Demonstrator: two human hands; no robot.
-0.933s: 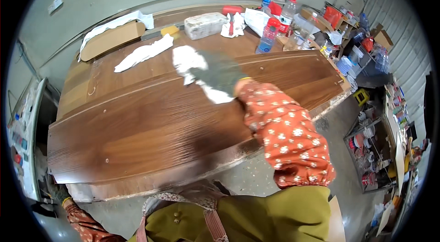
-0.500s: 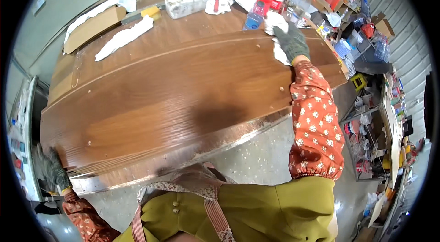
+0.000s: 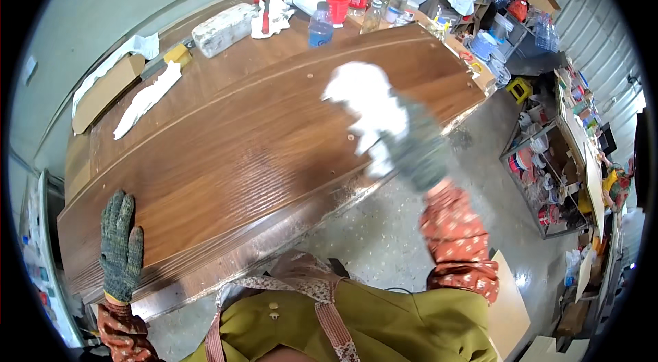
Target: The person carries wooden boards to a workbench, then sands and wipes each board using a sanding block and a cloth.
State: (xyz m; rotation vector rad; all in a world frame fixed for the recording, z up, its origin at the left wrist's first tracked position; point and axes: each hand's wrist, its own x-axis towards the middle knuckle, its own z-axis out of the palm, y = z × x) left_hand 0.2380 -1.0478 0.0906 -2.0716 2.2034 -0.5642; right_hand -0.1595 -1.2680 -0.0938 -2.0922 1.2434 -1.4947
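A long brown wood-grain panel [image 3: 226, 150] lies across the workbench before me, with small round marks along its face. My right hand [image 3: 417, 146], in a dark grey-green knit glove, is blurred by motion above the panel's right part and near edge. It grips a crumpled white cloth [image 3: 367, 102], whose loose ends hang toward the near edge. My left hand [image 3: 120, 249], in the same kind of glove, rests flat on the panel's left end, fingers stretched out and holding nothing.
Along the bench's far side are a strip of cardboard [image 3: 106, 98], a white rag [image 3: 147, 100], a yellow sponge [image 3: 178, 55], a whitish block [image 3: 225, 28], a red cup [image 3: 337, 4] and several bottles. A cluttered shelf [image 3: 545, 177] stands at right.
My right hand has drawn the white cloth from the panel's far right corner back toward me. My left hand has moved from beside the left end onto the panel. The view has shifted.
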